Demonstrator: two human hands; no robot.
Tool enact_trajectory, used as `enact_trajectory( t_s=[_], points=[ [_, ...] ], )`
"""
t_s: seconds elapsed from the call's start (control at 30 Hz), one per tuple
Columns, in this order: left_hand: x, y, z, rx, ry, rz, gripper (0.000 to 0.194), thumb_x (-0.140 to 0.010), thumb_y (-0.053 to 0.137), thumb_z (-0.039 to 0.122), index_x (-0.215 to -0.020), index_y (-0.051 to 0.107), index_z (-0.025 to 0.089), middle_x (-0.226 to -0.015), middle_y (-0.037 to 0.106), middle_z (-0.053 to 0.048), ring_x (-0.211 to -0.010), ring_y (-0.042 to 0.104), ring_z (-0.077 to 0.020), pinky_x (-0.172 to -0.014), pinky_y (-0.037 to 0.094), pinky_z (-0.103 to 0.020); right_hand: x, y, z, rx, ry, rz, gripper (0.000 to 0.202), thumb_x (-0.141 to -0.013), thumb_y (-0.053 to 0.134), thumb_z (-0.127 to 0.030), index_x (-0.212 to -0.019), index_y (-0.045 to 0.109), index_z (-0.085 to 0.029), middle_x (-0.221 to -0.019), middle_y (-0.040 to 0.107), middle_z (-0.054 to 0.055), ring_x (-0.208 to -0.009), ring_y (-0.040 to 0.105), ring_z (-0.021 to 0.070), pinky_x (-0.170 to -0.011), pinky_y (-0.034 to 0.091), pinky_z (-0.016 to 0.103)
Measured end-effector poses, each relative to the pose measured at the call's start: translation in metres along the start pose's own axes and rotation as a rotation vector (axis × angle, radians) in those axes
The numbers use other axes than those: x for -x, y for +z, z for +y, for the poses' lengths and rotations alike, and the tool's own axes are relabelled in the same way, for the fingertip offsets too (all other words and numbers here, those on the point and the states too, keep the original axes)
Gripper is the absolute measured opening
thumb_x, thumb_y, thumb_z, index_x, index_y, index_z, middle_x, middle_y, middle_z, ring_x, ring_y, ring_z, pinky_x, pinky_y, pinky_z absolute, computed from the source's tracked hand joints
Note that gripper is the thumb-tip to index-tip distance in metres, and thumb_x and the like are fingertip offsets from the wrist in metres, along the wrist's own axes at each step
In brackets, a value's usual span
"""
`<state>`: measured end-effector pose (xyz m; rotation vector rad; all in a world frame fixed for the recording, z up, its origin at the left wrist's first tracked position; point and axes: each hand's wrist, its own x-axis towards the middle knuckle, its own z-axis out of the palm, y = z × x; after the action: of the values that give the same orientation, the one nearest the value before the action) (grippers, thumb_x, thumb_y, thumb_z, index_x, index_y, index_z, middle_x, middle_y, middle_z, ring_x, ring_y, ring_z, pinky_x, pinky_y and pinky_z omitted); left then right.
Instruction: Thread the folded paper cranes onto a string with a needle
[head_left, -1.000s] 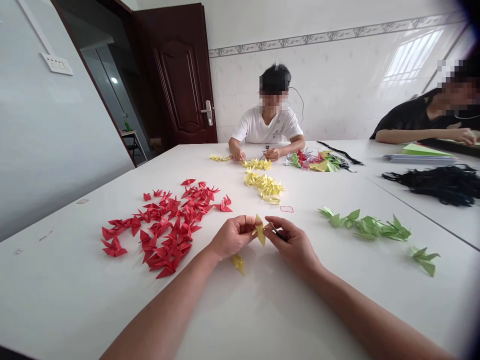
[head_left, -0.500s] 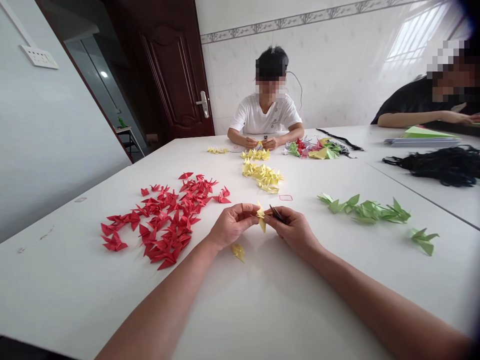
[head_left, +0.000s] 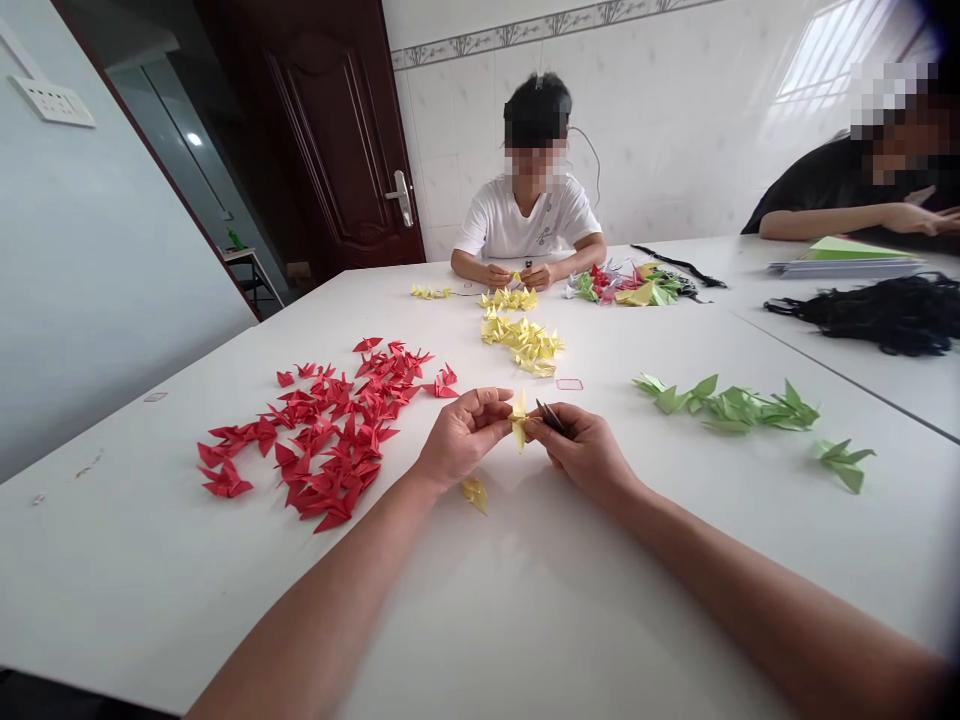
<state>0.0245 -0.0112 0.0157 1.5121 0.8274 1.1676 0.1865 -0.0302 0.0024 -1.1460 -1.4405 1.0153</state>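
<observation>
White table [head_left: 480, 610] | left hand [head_left: 459, 435]: pinching one yellow crane [head_left: 519, 422] | right hand [head_left: 589, 448]: closed on one dark tool [head_left: 553, 417]

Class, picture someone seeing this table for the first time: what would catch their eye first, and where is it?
Probably the heap of red folded paper birds, spread across the left side of the white table. Next, perhaps, the small yellow paper bird pinched between the two hands at centre, and the green paper birds lying in a loose row to the right.
</observation>
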Motion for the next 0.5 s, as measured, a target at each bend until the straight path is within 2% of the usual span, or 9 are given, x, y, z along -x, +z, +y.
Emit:
enact_trajectory(
  t_s=[0.27,0.43,0.5],
  points=[
    [-0.0015,0.0007,0.0064,0.016,-0.019,0.008,0.034,-0.066,0.068,0.021,-0.096,0.053,0.016,-0.075,0.063,-0.001,-0.071,0.059,-0.0114,-0.071,0.047,-0.027,0.0038,0.0016,-0.0015,0.103,-0.038,-0.01,0.032,-0.072,0.057,-0.048,-0.074,0.06,-0.017,-0.064,0.057,0.0,-0.047,0.038,0.0075,-0.043,0.035,0.021],
    [-0.0019,-0.0012,0.0051,0.022,-0.034,-0.005,0.02,-0.069,0.065,0.025,-0.084,0.058,0.014,-0.074,0.061,-0.001,-0.069,0.056,-0.0099,-0.068,0.045,-0.025,0.004,0.0009,-0.0013,0.123,-0.098,0.078,0.03,-0.073,0.057,-0.045,-0.073,0.061,-0.016,-0.063,0.056,0.001,-0.05,0.041,0.0088,-0.045,0.035,0.022],
    [-0.0011,-0.0018,0.0049,0.047,-0.071,-0.024,0.018,-0.073,0.061,0.028,-0.085,0.06,0.014,-0.073,0.06,-0.001,-0.067,0.055,-0.009,-0.069,0.046,-0.026,0.0036,0.0001,-0.0003,0.144,-0.116,0.125,0.028,-0.073,0.058,-0.044,-0.073,0.062,-0.016,-0.061,0.056,0.001,-0.05,0.042,0.0092,-0.046,0.036,0.022]
  ],
)
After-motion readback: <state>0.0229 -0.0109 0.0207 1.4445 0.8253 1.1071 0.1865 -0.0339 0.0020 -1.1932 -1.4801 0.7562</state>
